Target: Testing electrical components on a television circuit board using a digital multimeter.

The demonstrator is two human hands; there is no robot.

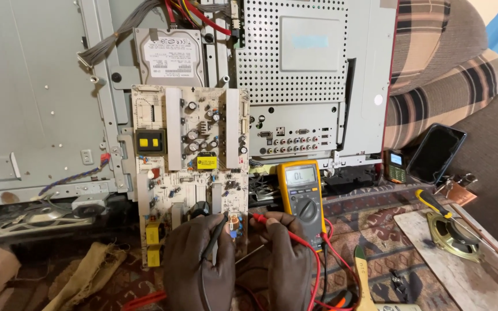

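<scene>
Left hand (198,262): black probe (216,233) on circuit board (188,167). Right hand (286,259): red probe (272,223). Yellow multimeter (303,198) at 3 o'clock of the board.

Black probe (214,236) angled onto cream circuit board's (188,167) lower edge, red probe (266,220) lying level beside it, tips near orange component (234,219)

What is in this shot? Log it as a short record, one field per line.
Left hand: holds black probe, tip on the circuit board
Right hand: holds red probe, tip at the board's lower right edge
Meter: yellow multimeter beside the board, display lit
Behind: opened metal chassis with a hard drive
Right side: phone, loose speaker, screwdriver
</scene>
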